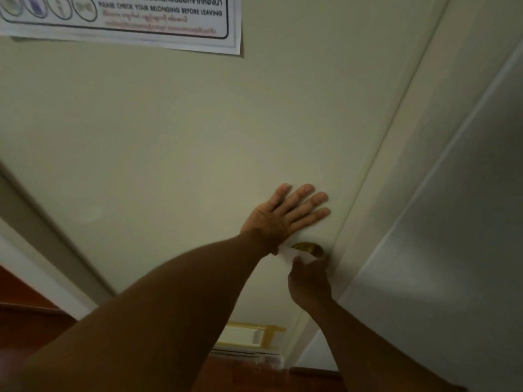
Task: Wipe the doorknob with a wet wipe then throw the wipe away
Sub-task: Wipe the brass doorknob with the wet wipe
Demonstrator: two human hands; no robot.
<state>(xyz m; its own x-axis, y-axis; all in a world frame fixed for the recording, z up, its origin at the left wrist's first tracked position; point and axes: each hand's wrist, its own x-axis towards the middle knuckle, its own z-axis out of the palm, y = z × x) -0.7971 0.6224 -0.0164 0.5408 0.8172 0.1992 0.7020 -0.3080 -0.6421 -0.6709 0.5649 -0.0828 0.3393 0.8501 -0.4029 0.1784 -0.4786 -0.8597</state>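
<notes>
A brass doorknob (pixel 307 247) sits on a cream door (pixel 184 137), near the door's right edge. My left hand (pixel 285 213) lies flat on the door just above the knob, fingers spread, holding nothing. Below the knob, my right hand (pixel 310 281) grips a white wet wipe (pixel 288 253) and presses it against the knob's lower left side. Much of the knob is hidden by the wipe and my right hand.
A printed notice (pixel 127 21) is taped high on the door. The door frame (pixel 402 165) and a grey wall (pixel 467 222) stand to the right. A yellow-edged vent (pixel 252 335) sits low on the door, and a reddish-brown floor (pixel 28 315) shows at lower left.
</notes>
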